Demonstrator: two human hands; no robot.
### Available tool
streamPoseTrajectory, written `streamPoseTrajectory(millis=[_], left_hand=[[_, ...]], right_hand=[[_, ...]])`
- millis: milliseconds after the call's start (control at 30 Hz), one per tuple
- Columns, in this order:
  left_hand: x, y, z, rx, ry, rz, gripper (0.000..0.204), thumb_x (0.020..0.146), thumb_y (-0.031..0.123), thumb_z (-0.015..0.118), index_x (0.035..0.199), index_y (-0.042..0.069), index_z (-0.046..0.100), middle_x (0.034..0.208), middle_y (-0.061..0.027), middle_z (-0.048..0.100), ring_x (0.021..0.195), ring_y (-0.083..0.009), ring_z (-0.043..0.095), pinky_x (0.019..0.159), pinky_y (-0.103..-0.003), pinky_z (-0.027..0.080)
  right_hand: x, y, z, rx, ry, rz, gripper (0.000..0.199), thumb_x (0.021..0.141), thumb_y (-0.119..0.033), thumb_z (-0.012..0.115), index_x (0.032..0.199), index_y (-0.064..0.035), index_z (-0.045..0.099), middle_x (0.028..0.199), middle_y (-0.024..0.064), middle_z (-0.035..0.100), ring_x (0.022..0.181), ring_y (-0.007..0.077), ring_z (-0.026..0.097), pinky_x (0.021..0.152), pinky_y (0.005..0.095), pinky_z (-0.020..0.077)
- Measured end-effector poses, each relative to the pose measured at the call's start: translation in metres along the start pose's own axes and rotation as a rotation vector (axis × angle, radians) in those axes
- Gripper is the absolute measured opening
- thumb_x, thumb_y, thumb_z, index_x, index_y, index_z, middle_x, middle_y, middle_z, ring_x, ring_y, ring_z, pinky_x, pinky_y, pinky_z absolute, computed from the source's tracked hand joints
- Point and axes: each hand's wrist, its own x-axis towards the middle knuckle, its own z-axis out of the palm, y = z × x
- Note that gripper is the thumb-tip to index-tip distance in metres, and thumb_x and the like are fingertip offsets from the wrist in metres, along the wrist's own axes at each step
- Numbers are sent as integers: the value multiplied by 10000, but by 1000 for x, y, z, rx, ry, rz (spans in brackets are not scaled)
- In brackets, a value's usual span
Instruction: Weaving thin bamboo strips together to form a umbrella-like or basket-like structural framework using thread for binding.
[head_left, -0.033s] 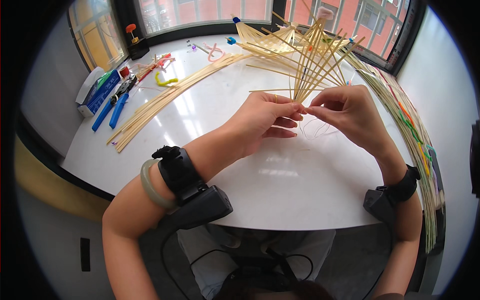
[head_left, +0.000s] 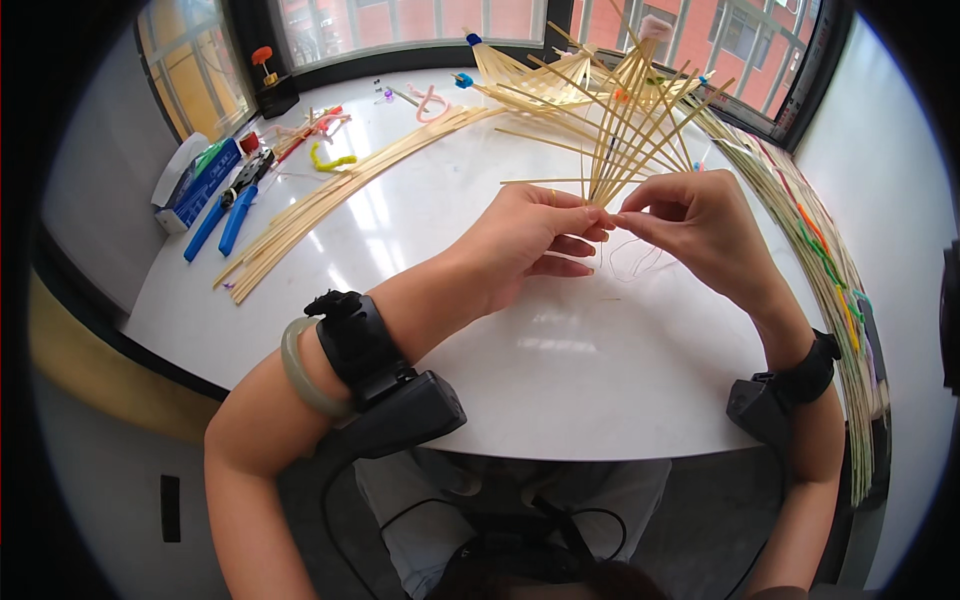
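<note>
My left hand (head_left: 545, 232) pinches the gathered lower end of a fan of thin bamboo strips (head_left: 618, 150) between thumb and forefinger, its other fingers curled loosely below. The strips spread upward and cross each other. At the same gathered end, my right hand (head_left: 690, 222) has thumb and forefinger pressed together, touching the left fingertips. A thin pale thread (head_left: 640, 262) loops down below the right fingers and seems to run into their pinch. The exact spot where the thread meets the strips is hidden by my fingertips.
Loose bamboo strips (head_left: 345, 185) lie left of centre. Blue-handled pliers (head_left: 237, 215), a blue box (head_left: 200, 185) and a yellow pipe cleaner (head_left: 330, 160) lie farther left. Woven bamboo pieces (head_left: 500, 70) stand by the window. Long strips (head_left: 800, 220) line the right edge of the white table (head_left: 560, 400).
The fan of strips has shifted very slightly to the right at its top, and the thread loop has changed shape a little. Both hands keep their pinch.
</note>
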Motion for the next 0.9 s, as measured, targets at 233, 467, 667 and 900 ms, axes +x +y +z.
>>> streamPoseTrajectory(millis=[233, 467, 667, 900], left_hand=[[-3, 3, 2, 17, -91, -12, 240, 866, 216, 520, 983, 19, 591, 970, -83, 624, 740, -84, 566, 643, -215, 477], [-3, 1, 2, -50, -130, 5, 240, 875, 208, 504, 1001, 18, 578, 953, -82, 622, 709, -65, 572, 610, -188, 491], [-1, -1, 1, -111, -167, 20, 235, 869, 193, 520, 1001, 7, 575, 809, -29, 604, 687, -58, 565, 582, -181, 499], [0, -1, 2, -74, -161, 30, 223, 864, 165, 526, 995, -8, 577, 770, -18, 586, 675, -59, 558, 590, -183, 503]], right_hand=[[1, 3, 3, -26, 70, -38, 83, 742, -89, 633, 747, -8, 650, 453, -5, 391, 430, 47, 326, 388, 227, 248], [3, 7, 8, 76, 152, -12, 113, 754, -100, 627, 755, 13, 637, 438, -36, 370, 415, 33, 305, 388, 219, 230], [2, 7, 8, 21, 192, -53, 114, 746, -108, 635, 757, 5, 639, 427, -13, 365, 404, 47, 309, 384, 233, 231], [2, 7, 7, -53, 203, -71, 103, 732, -112, 644, 746, -10, 645, 418, -1, 337, 390, 57, 305, 380, 247, 225]])
